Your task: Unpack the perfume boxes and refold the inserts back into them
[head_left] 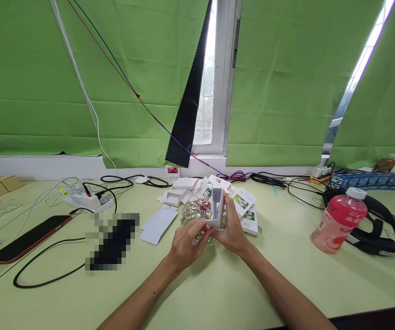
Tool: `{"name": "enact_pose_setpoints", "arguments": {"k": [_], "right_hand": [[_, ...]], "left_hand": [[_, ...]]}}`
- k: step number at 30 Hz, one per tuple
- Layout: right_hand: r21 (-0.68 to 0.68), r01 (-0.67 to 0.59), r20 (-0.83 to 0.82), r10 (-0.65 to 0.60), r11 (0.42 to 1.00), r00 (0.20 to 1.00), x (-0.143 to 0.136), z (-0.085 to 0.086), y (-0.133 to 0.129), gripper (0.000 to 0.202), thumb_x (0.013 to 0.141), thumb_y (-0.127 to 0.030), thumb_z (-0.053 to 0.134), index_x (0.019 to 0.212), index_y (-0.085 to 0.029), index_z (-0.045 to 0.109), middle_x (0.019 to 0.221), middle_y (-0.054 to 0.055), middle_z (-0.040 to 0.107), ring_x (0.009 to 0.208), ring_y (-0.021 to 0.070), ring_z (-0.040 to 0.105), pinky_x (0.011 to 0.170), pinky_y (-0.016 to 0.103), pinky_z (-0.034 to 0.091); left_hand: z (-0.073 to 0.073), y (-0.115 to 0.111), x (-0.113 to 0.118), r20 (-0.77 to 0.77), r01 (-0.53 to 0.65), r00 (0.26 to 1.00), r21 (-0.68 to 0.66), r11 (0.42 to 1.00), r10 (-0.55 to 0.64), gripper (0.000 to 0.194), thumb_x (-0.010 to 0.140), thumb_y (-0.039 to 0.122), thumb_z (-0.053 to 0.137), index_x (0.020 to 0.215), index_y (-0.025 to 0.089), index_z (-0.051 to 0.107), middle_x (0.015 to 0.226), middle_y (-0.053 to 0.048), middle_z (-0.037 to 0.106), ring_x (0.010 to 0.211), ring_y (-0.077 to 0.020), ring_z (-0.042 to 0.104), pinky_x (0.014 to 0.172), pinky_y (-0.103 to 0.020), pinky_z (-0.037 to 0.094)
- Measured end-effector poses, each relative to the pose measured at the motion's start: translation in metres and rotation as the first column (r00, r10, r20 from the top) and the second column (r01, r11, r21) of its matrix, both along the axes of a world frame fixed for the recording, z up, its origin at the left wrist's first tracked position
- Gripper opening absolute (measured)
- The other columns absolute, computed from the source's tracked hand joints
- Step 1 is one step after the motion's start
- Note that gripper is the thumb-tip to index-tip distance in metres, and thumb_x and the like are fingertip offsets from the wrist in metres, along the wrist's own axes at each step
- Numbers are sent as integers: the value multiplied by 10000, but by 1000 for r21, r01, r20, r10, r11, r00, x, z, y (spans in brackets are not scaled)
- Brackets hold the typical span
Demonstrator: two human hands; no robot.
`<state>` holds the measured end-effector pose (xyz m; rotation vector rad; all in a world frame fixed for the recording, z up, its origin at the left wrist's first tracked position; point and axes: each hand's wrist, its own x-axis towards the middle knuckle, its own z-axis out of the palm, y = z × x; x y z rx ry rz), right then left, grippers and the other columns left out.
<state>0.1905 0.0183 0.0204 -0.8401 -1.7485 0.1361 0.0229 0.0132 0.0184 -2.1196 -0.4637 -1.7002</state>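
Note:
A small open white box (218, 208) is held up over the table, its greyish inside showing. My right hand (231, 229) wraps round its right side and lower edge. At the box's lower left is my left hand (189, 240), its fingers pressed together near the bottom edge; whether they grip the box or something small is hard to tell. Just behind and left of my hands sit several shiny clear glass-like pieces (190, 211), one with a reddish part. White cartons and flaps (185, 183) are heaped behind them, some printed with green and white pictures (242, 201).
A flat white card (158, 223) lies left of the heap. On the right are a pink bottle (339, 222) and a black headset-like object (376, 229). Phones (32, 238), a power strip (89, 198) and cables are at left. Black cables (269, 179) run along the back.

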Motion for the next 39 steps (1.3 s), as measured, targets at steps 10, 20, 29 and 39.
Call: {"name": "enact_pose_setpoints", "arguments": {"k": [10, 20, 29, 39], "right_hand": [[5, 104, 42, -104, 995, 994, 1, 5, -1, 937, 803, -453, 716, 1539, -250, 174, 1390, 152, 435, 1302, 350, 425, 1063, 538, 407], [15, 94, 87, -95, 995, 992, 1, 4, 0, 923, 762, -352, 730, 1513, -255, 202, 1391, 134, 438, 1283, 341, 423, 1068, 531, 380], [-38, 20, 29, -19, 999, 999, 3, 8, -4, 906, 765, -400, 752, 1492, -256, 233, 1412, 132, 426, 1321, 331, 410, 1093, 512, 386], [-55, -18, 0, 18, 998, 1000, 3, 8, -3, 899, 786, -444, 748, 1497, -254, 233, 1430, 132, 431, 1327, 317, 422, 1094, 490, 398]], "left_hand": [[11, -4, -3, -67, 59, 996, -41, 997, -62, 670, 843, 77, 613, 1445, 254, 379, 1291, -161, 558, 827, -141, 672, 590, -246, 595], [7, -4, -3, 18, -12, 1000, -115, 993, 15, 515, 896, 106, 548, 1387, 192, 420, 996, -74, 634, 645, -97, 614, 544, -225, 561], [2, -3, -5, 99, -103, 988, -177, 979, 122, 394, 920, 153, 539, 1306, 183, 465, 1073, -81, 669, 620, -90, 657, 610, -249, 595], [5, -4, -5, 118, -117, 983, -179, 977, 140, 405, 912, 156, 557, 1305, 180, 462, 1079, -94, 677, 747, -127, 690, 585, -225, 595]]}}
